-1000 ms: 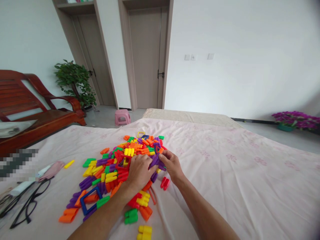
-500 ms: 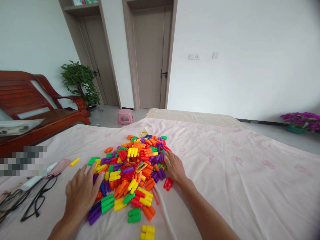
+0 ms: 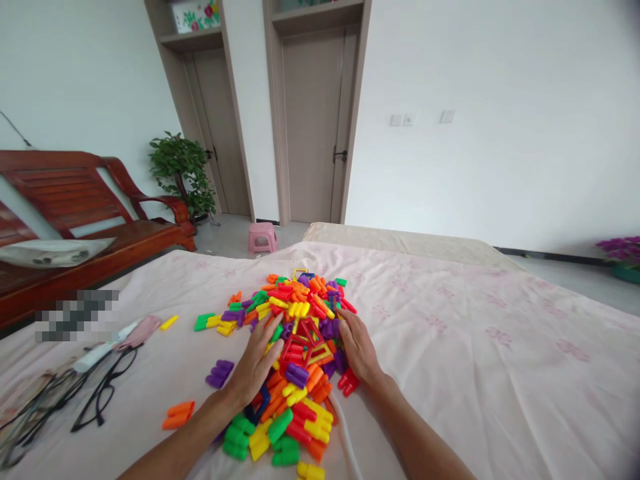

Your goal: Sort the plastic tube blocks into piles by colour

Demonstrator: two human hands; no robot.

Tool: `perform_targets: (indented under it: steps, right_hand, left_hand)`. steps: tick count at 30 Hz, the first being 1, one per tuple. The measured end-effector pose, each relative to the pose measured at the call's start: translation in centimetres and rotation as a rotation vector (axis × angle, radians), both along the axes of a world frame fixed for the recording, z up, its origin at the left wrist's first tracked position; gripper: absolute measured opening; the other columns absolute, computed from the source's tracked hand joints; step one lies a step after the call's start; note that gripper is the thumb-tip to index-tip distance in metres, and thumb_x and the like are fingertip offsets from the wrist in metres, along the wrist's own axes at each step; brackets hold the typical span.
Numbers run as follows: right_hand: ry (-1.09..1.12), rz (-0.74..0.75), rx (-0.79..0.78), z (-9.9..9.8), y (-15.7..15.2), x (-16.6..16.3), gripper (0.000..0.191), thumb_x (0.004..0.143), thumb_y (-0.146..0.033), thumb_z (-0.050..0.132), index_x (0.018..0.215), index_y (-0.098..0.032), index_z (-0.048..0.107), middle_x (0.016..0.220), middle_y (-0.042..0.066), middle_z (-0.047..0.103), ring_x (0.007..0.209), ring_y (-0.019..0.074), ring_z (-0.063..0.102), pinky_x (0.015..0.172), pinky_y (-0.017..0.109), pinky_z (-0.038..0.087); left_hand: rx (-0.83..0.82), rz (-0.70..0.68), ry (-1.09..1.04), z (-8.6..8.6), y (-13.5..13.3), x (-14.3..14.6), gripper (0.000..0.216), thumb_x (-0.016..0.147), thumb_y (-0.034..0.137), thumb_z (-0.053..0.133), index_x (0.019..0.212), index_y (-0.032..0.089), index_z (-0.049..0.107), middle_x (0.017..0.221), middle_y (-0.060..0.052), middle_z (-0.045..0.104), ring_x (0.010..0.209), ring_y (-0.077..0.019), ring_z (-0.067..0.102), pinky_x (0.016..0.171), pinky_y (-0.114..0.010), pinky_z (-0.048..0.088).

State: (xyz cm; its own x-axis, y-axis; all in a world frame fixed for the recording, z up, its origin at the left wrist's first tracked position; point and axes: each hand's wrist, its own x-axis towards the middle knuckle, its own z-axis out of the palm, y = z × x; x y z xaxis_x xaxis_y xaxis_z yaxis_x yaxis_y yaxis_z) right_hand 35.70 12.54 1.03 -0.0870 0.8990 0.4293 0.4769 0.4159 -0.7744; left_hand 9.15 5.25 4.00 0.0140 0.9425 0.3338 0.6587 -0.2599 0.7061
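A heap of plastic building blocks in red, orange, yellow, green and purple lies on the pale flowered bedsheet. My left hand presses against the heap's left side, its fingers stretched out and pointing away from me. On the opposite side my right hand rests with extended fingers against the pile's right edge. A red block lies just under the right palm. Left of my left wrist are a loose purple block and an orange block. Neither hand grips a block.
Black-framed glasses, a pink cloth and a white tube lie to the left. A white cord runs along the sheet near the heap. Beyond stand a wooden bench, a pink stool and a potted plant.
My left hand has moved right and pushed into the heap, leaving purple and orange blocks behind it. The right hand stays at the pile's right edge. The camera view has shifted slightly.
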Motion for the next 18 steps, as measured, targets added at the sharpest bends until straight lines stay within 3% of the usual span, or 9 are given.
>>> perform_targets:
  steps: [2,3,7,11,14,18]
  right_hand:
    - [0.031,-0.03,-0.002,-0.1,0.1,0.4,0.053,0.1,-0.056,0.035,0.131,-0.022,0.06,0.135,0.009,0.06,0.127,0.0274,0.052,0.112,0.047,0.04]
    - [0.037,-0.036,-0.003,0.0,0.1,0.6,0.053,0.099,-0.057,0.035,0.131,-0.023,0.06,0.135,0.009,0.06,0.127,0.0276,0.052,0.111,0.048,0.04]
    - [0.02,-0.053,0.006,0.1,0.2,1.1,0.052,0.099,-0.056,0.035,0.129,-0.022,0.062,0.133,0.01,0.062,0.125,0.0282,0.053,0.11,0.048,0.04]
    - [-0.025,-0.071,0.026,-0.1,0.4,1.1,0.05,0.099,-0.053,0.036,0.123,-0.021,0.065,0.13,0.01,0.064,0.123,0.0273,0.056,0.109,0.046,0.042]
    - [-0.065,-0.082,0.022,-0.3,0.6,0.9,0.049,0.099,-0.051,0.036,0.124,-0.021,0.065,0.129,0.01,0.065,0.122,0.0264,0.057,0.109,0.046,0.042]
    - [-0.108,-0.064,0.004,-0.4,0.8,0.8,0.048,0.1,-0.048,0.036,0.127,-0.021,0.064,0.132,0.009,0.064,0.125,0.0254,0.054,0.112,0.046,0.039]
  left_hand:
    - [0.013,-0.051,0.013,1.1,0.9,-0.7,0.047,0.097,0.044,0.039,0.133,0.025,0.063,0.149,-0.008,0.051,0.139,-0.0233,0.044,0.118,-0.042,0.035]
    - [0.034,-0.014,0.014,1.5,1.6,-1.5,0.047,0.098,0.045,0.036,0.125,0.024,0.068,0.141,-0.008,0.058,0.133,-0.0227,0.05,0.116,-0.041,0.038]
    - [0.083,0.354,0.005,1.8,5.0,-7.0,0.052,0.096,0.046,0.029,0.107,0.02,0.073,0.121,-0.007,0.07,0.12,-0.0223,0.059,0.11,-0.035,0.042]
    - [-0.039,0.501,0.039,0.3,8.6,-12.0,0.051,0.092,0.046,0.033,0.107,0.017,0.072,0.126,-0.014,0.068,0.125,-0.0316,0.056,0.112,-0.047,0.036]
    - [-0.126,0.43,0.062,-0.7,11.1,-12.7,0.051,0.088,0.048,0.04,0.118,0.02,0.07,0.133,-0.011,0.065,0.129,-0.0303,0.054,0.113,-0.046,0.035]
    - [-0.134,0.169,0.077,-0.8,14.1,-9.9,0.052,0.089,0.047,0.038,0.122,0.021,0.07,0.134,-0.005,0.066,0.128,-0.0218,0.056,0.113,-0.034,0.037]
